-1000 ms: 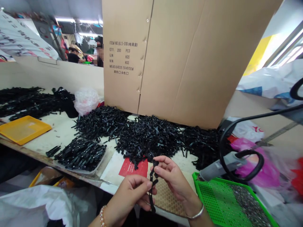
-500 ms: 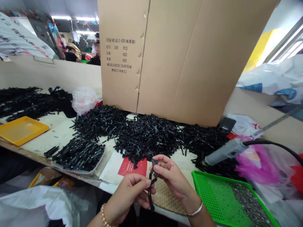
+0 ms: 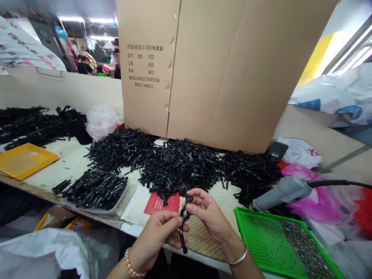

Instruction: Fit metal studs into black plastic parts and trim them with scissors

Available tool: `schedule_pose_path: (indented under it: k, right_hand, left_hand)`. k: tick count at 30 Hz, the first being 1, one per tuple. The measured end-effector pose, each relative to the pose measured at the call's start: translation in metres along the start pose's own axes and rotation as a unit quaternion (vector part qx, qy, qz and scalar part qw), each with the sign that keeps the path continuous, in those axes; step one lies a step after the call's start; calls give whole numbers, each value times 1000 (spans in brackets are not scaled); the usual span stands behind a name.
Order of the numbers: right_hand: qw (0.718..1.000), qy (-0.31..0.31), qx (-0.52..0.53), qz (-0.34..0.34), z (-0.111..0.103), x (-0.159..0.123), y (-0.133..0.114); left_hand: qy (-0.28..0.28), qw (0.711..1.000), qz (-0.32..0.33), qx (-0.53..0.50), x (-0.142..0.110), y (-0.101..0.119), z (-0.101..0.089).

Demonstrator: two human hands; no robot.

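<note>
The left hand (image 3: 164, 232) and the right hand (image 3: 207, 215) are close to each other at the near side of the table (image 3: 74, 155). Each one pinches the same thin black thing (image 3: 183, 244) with thumb and fingers, the right higher up and the left lower down. I can't tell if it is one part or two.

Far behind are three black heaps (image 3: 181, 166) in a row, too many bits to count. Near left is one clear tray (image 3: 121, 195), full of black strips (image 3: 95, 190), and farther left is one yellow tray (image 3: 27, 159). Near right sits one green tray (image 3: 257, 236) with lots of tiny shiny bits (image 3: 305, 242). One grey tool (image 3: 280, 193) is by its far edge.
</note>
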State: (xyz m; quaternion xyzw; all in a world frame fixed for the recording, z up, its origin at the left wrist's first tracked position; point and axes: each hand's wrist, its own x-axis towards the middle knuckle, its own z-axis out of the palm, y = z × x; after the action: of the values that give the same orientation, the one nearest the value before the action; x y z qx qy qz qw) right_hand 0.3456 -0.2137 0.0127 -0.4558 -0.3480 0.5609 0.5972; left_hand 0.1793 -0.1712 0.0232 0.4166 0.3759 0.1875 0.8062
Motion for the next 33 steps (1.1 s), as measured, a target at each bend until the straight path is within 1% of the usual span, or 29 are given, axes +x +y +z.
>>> schedule_pose_path:
  k: [8, 12, 16, 19, 20, 22, 26, 28, 30, 33]
  right_hand:
    - [999, 14, -30, -20, -2, -2, 3]
    - [999, 12, -48, -14, -1, -2, 0]
    - [999, 10, -50, -15, 0, -1, -2]
    - [999, 6, -37, -14, 0, 1, 1]
    - [999, 10, -30, -13, 0, 1, 2]
    - [999, 36, -15, -13, 1, 2, 7]
    - [993, 119, 10, -23, 9, 0, 21]
    - [990, 138, 19, -26, 16, -3, 29]
    - [989, 146, 28, -16, 21, -6, 37]
    - [986, 161, 34, 1, 25, -11, 45]
  left_hand:
    - [19, 1000, 13, -12, -2, 1, 4]
    - [29, 999, 15, -4, -1, 3, 5]
    - [15, 1000, 8, -11, -2, 2, 2]
    - [-7, 1000, 12, -12, -1, 1, -2]
    - [-6, 1000, 14, -13, 0, 0, -4]
    - [22, 999, 18, -23, 3, -2, -7]
    - [123, 988, 41, -81, 12, -10, -10]
    - [154, 980, 59, -111, 16, -15, -10]
    - [164, 975, 72, -132, 20, -19, -9]
    - [152, 974, 61, -154, 22, -23, -9]
